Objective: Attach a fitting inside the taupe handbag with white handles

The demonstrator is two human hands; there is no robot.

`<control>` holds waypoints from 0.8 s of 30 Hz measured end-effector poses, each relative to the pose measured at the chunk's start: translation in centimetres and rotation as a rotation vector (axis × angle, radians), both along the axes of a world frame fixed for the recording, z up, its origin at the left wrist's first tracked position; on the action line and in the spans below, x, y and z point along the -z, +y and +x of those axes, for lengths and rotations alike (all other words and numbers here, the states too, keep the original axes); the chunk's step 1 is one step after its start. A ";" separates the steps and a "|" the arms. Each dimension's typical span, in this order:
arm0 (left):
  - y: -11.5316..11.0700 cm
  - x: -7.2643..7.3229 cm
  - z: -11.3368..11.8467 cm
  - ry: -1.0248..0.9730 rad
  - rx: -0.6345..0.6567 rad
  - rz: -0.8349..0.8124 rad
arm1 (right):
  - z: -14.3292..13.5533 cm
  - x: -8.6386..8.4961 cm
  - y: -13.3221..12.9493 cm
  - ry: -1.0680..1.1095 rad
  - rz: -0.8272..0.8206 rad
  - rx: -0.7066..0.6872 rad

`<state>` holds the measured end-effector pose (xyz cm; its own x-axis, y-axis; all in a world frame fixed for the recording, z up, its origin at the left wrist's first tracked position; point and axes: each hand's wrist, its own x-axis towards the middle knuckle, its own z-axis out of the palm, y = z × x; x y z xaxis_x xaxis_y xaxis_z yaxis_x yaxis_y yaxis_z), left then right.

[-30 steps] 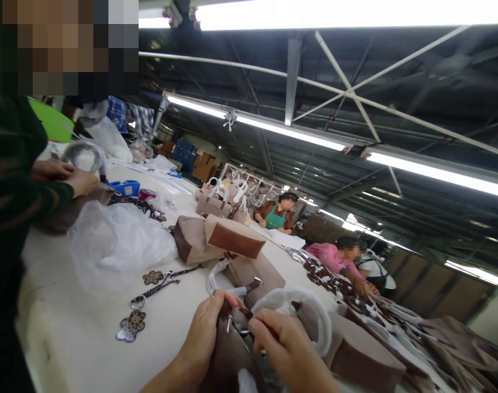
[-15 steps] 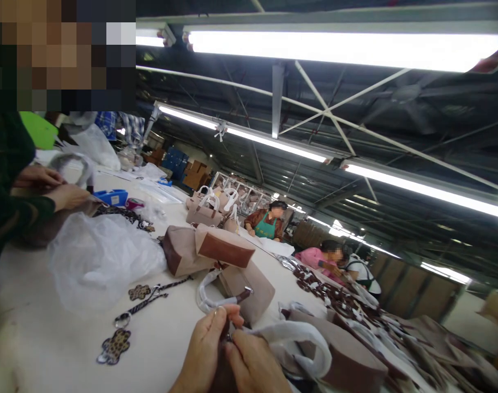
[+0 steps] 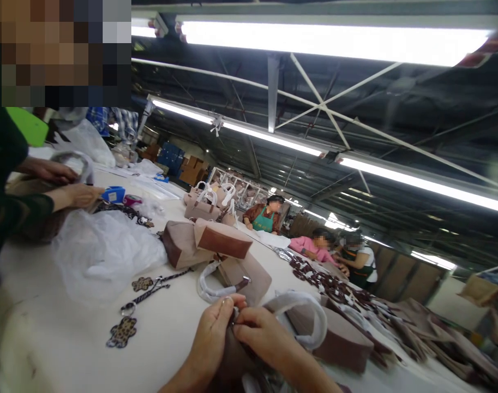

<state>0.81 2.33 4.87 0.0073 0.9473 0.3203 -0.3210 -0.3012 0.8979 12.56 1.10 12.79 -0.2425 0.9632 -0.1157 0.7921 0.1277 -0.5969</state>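
You are holding a brown handbag (image 3: 232,363) at the near edge of the white table (image 3: 69,349), low in the view and partly cut off by the frame. It is looking like smooth, dull brown leather-like material, soft and slightly slumping between your hands. Your left hand (image 3: 211,341) is curling around its left side, thumb and forefinger closing together at the top edge. Your right hand (image 3: 260,335) is meeting it there, fingertips pinching a small metal fitting (image 3: 233,323) on the bag; what kind of fitting it is cannot be told.

Just beside your right hand, another brown bag (image 3: 339,341) is lying with its handle wrapped in white foam (image 3: 310,316), arching close over your knuckles. Behind your hands, a tan bag (image 3: 249,275) with a wrapped handle is resting on the table, and beyond it a two-tone bag (image 3: 208,243) is lying on its side. To the left, a leopard-print flower charm (image 3: 121,332) on a braided cord (image 3: 150,292) is lying flat, near a crumpled clear plastic sheet (image 3: 105,254). A co-worker's hands (image 3: 69,188) are working at the far left edge, in a dark sleeve. Further along the table, dark straps (image 3: 334,286) are piling up, and three seated people (image 3: 314,245) are working well apart from you.
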 end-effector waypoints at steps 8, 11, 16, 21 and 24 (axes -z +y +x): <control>-0.5 -0.7 0.1 0.113 -0.032 0.146 | 0.3 -2.0 -0.2 -0.138 0.050 -0.056; -0.5 -0.7 0.4 0.140 -0.133 0.173 | 0.4 -2.8 -0.5 -0.181 0.105 -0.092; -0.4 -2.1 0.7 0.190 -0.165 0.249 | 0.8 -3.7 -0.6 -0.162 0.072 -0.023; -1.3 -4.4 0.8 0.199 -0.176 0.408 | 1.5 -5.2 -1.2 -0.036 -0.067 0.033; -2.1 -5.6 1.2 0.138 -0.253 0.455 | 1.8 -5.7 -2.5 0.061 -0.068 0.022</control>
<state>2.01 0.21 10.42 -0.1320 0.6906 0.7111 -0.0768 -0.7223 0.6873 14.34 -1.43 18.54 -0.2298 0.9588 -0.1670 0.7559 0.0678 -0.6511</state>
